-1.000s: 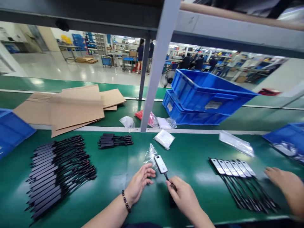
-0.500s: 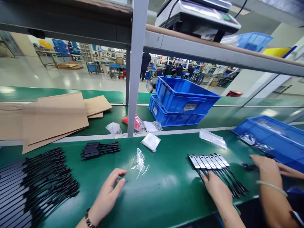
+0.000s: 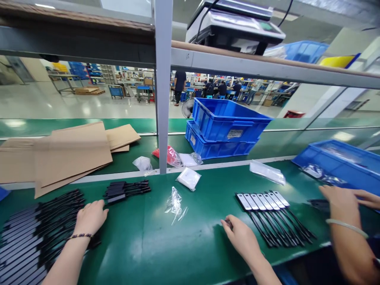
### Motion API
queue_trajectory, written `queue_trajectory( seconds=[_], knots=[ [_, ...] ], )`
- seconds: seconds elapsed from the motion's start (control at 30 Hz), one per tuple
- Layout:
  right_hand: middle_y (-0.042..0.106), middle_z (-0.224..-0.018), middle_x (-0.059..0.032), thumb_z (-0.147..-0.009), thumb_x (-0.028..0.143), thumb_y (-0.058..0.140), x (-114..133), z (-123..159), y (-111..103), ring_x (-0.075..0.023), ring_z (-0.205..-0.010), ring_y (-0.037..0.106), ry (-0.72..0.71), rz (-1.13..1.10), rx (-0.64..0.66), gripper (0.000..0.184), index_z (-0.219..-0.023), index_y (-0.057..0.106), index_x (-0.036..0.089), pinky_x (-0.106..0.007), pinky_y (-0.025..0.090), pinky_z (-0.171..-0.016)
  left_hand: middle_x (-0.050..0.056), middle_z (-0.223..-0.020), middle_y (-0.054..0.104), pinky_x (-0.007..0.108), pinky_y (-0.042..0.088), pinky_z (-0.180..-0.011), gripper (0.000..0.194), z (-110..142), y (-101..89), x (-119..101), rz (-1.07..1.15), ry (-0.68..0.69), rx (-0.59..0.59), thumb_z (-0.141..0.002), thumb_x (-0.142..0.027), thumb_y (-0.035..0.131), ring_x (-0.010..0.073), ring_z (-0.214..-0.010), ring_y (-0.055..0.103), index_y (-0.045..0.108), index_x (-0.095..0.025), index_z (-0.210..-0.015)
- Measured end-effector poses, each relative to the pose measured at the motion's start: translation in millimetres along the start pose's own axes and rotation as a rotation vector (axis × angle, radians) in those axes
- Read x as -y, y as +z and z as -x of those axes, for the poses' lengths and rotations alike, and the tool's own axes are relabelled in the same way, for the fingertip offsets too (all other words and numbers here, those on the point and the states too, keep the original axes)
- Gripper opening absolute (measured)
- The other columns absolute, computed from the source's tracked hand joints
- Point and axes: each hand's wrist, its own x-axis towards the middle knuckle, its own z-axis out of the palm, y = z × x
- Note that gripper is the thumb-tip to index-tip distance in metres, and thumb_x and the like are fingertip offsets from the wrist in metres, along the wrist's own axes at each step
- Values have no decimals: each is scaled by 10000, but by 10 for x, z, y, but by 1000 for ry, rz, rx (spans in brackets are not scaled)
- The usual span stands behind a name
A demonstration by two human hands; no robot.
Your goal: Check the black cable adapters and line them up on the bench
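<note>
At lower left, my left hand (image 3: 90, 219) is over the right side of a device spread (image 3: 22, 242). Right of centre, my right hand (image 3: 242, 237) is left of a device row (image 3: 263, 201); stacked crates (image 3: 218, 128) stand behind.

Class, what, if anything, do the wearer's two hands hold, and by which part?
The right hand shows nothing clearly held. The left hand is over the black cables; whether it grips one cannot be told.

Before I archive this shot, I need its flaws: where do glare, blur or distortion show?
Head view: pale sheen on the table, white glints on the crumpled film; head view: co-worker's arm at right looks soft; head view: shelf slants, perhaps from lens distortion or head tilt; head view: distant workers too small for detail.
</note>
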Motion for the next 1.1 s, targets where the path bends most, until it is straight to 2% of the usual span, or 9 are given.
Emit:
queue_trajectory(
  seconds=[0.1, 0.33, 0.5, 0.57, 0.63, 0.73, 0.83, 1.0, 1.1],
  knots=[
    [564, -606, 7, -795, 414, 354, 31, 6, 7, -133, -527, 537, 1, -50, 32, 267, -676, 488, 216, -222, 351, -454, 95, -847, 569, 352, 346, -716, 242, 6, -28, -46, 1, 59, 6, -747, -266, 363, 248, -856, 489, 576, -165, -805],
    [562, -612, 10, -775, 488, 361, 117, -56, 64, -140, -531, 548, -10, -137, 170, 287, -707, 480, 237, -235, 420, -497, 60, -926, 527, 303, 318, -800, 229, 27, -46, -119, 133, 114, -22, -743, -272, 435, 200, -923, 446, 564, -203, -919],
    [577, -639, 10, -761, 510, 369, 264, -89, 106, -138, -556, 561, -37, -169, 199, 296, -720, 492, 244, -226, 438, -509, 51, -856, 520, 289, 328, -772, 111, 49, -15, -161, 205, 107, -1, -727, -200, 447, 185, -877, 455, 556, -176, -726],
    [577, -636, 14, -760, 512, 371, 312, -96, 117, -133, -550, 560, -56, -174, 209, 296, -718, 497, 247, -218, 438, -499, 53, -859, 520, 293, 327, -771, 114, 60, -17, -176, 232, 105, 0, -729, -181, 437, 185, -876, 457, 550, -173, -733],
    [577, -631, 17, -759, 510, 374, 354, -98, 124, -130, -545, 559, -76, -178, 212, 294, -724, 504, 249, -213, 437, -493, 59, -920, 512, 300, 322, -788, 159, 61, -26, -199, 263, 109, -10, -739, -227, 442, 191, -912, 448, 544, -178, -851],
    [576, -626, 20, -759, 509, 376, 414, -97, 128, -126, -543, 560, -104, -178, 217, 293, -730, 510, 250, -207, 438, -492, 67, -1022, 485, 309, 309, -824, 366, 38, -39, -267, 308, 139, -15, -706, -355, 503, 210, -981, 423, 489, -196, -1036],
    [579, -628, 20, -764, 500, 377, 461, -89, 133, -125, -554, 565, -131, -184, 220, 286, -727, 513, 251, -202, 440, -494, 69, -997, 494, 315, 314, -824, 386, 8, -61, -363, 342, 169, -6, -642, -348, 576, 221, -964, 437, 524, -204, -997],
    [589, -625, 10, -767, 483, 393, 452, -60, 156, -135, -566, 576, -171, -214, 200, 272, -732, 526, 250, -207, 450, -497, 60, -948, 525, 308, 337, -823, 254, 116, -320, -485, 433, 247, -63, -657, -258, 557, 202, -927, 461, 546, -191, -901],
    [605, -658, 5, -770, 478, 393, 445, -44, 169, -142, -598, 589, -167, -237, 212, 264, -751, 528, 252, -210, 458, -515, 57, -998, 536, 307, 328, -869, 312, 327, -654, -567, 765, 378, -197, -657, -263, 564, 193, -963, 460, 530, -196, -959]
  ],
)
